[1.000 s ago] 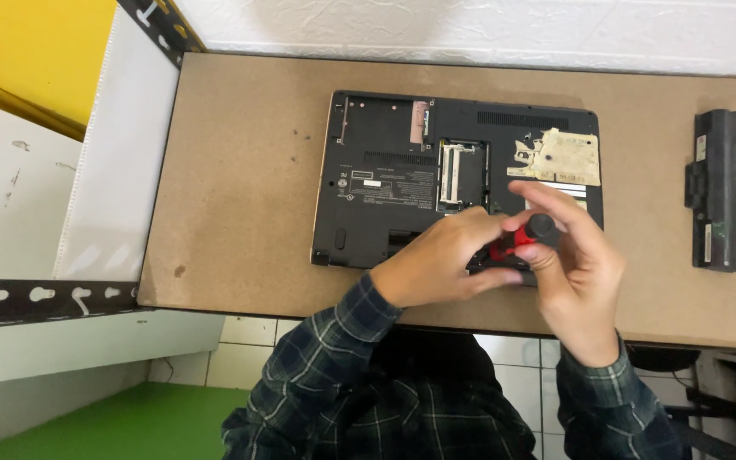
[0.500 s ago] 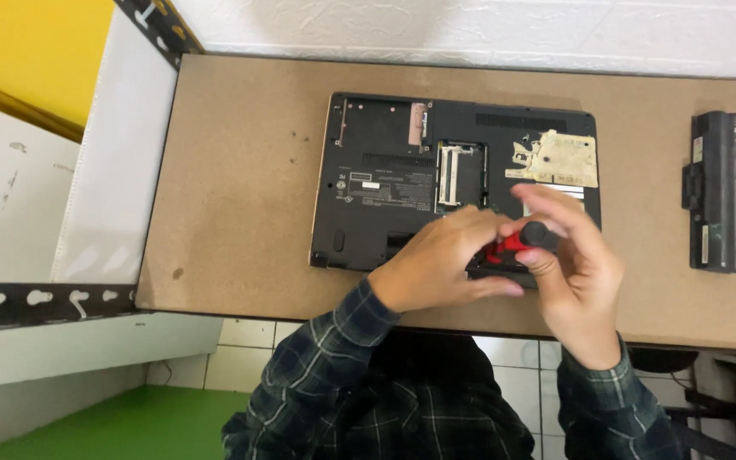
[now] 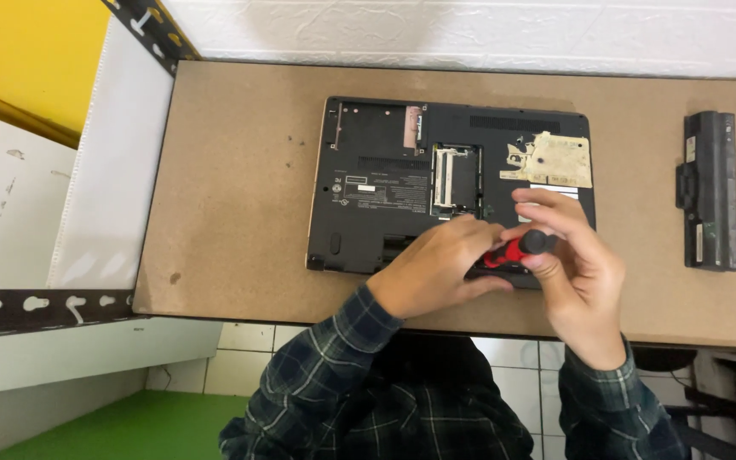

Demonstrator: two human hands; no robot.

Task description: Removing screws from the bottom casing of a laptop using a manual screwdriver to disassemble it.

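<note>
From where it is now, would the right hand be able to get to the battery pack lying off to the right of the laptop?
Probably yes. The battery pack lies alone on bare table, with nothing between it and the right hand. But that hand is holding the red-and-black screwdriver together with the left hand, so it isn't free.

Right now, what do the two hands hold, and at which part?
Both hold a red and black screwdriver: the right hand grips its black end cap, the left hand pinches its front part. Its tip is hidden.
</note>
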